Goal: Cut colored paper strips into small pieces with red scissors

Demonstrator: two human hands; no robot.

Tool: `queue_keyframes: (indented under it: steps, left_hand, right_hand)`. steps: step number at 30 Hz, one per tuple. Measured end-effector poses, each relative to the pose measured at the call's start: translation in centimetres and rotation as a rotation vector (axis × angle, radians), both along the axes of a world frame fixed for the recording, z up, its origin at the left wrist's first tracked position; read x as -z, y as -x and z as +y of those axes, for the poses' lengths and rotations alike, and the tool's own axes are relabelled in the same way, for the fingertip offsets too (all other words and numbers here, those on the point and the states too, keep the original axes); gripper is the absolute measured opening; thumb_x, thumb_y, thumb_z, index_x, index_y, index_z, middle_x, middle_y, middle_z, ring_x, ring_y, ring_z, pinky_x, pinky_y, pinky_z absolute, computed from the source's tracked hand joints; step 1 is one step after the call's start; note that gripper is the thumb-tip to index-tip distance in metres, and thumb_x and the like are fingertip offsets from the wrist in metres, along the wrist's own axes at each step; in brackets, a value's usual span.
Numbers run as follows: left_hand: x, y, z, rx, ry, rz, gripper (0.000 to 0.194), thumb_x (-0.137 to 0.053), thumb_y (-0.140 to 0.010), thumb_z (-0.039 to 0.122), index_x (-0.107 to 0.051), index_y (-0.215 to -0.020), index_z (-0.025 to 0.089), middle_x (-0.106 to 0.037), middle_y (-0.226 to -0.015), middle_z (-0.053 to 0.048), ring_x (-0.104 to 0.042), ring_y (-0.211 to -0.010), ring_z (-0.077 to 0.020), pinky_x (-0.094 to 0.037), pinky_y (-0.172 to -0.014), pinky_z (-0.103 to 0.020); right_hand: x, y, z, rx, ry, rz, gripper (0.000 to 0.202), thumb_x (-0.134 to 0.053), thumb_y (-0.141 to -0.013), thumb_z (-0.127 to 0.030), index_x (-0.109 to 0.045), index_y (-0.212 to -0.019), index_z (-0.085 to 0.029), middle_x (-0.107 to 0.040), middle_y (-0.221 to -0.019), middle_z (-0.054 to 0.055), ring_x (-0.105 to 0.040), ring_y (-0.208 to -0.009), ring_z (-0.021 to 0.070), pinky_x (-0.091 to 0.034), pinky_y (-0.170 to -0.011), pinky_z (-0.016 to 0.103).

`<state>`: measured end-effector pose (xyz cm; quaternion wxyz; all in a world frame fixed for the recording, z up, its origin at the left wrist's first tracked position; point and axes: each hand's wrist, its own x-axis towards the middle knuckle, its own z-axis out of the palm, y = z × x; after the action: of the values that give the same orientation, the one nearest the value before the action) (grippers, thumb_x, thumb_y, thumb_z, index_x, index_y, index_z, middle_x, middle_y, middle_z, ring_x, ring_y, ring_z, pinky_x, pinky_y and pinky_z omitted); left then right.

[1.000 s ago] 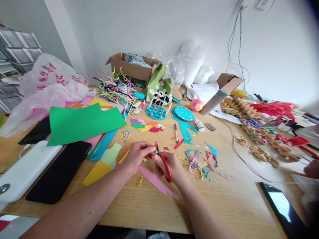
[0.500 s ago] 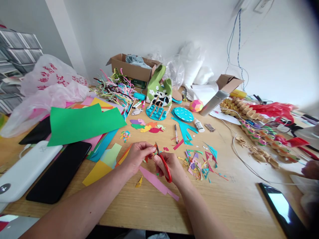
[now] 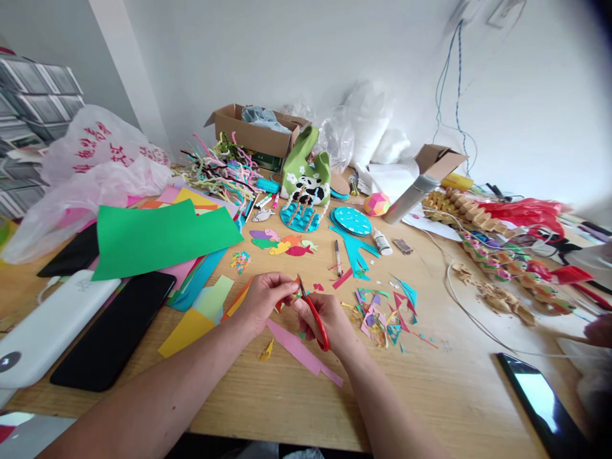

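In my right hand [image 3: 329,319] are red-handled scissors [image 3: 317,322], their blades pointing up and away from me. My left hand [image 3: 268,296] pinches a small orange piece of paper [image 3: 299,279], mostly hidden by fingertips, right beside the blade tips. Both hands meet low over the middle of the table. Under and beside them lie a pink paper strip [image 3: 301,350] and a small yellow scrap [image 3: 266,350]. Just beyond, colourful paper fish [image 3: 283,243] lie in a cluster. To the right spreads a heap of paper offcuts [image 3: 377,315].
Green paper [image 3: 157,239] covers other coloured sheets at left, near a white power bank [image 3: 57,325] and a black phone [image 3: 115,331]. A panda bag [image 3: 306,172], blue discs [image 3: 352,221] and a grey bottle [image 3: 411,199] stand behind. Another person's hand [image 3: 597,330] shows at right.
My hands and the scissors stay in almost the same place. The other person's hand at the right edge has shifted slightly.
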<state>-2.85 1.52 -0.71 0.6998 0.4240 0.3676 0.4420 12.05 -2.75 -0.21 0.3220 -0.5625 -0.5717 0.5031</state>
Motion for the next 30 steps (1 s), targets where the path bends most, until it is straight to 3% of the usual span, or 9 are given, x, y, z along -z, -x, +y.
queue_keyframes:
  steps: [30]
  left_hand:
    - [-0.55,0.01,-0.03,-0.010,0.015,0.002,0.014,-0.068,-0.066,0.024,-0.060,-0.059,0.015,-0.055,-0.054,0.002,-0.048,-0.054,-0.0092,-0.036,-0.054,-0.022]
  right_hand:
    - [-0.48,0.03,-0.33,-0.007,0.055,-0.051,0.046,-0.064,-0.076,-0.059,-0.052,-0.063,-0.016,-0.058,-0.048,0.000,-0.052,-0.037,0.0112,-0.034,-0.035,0.018]
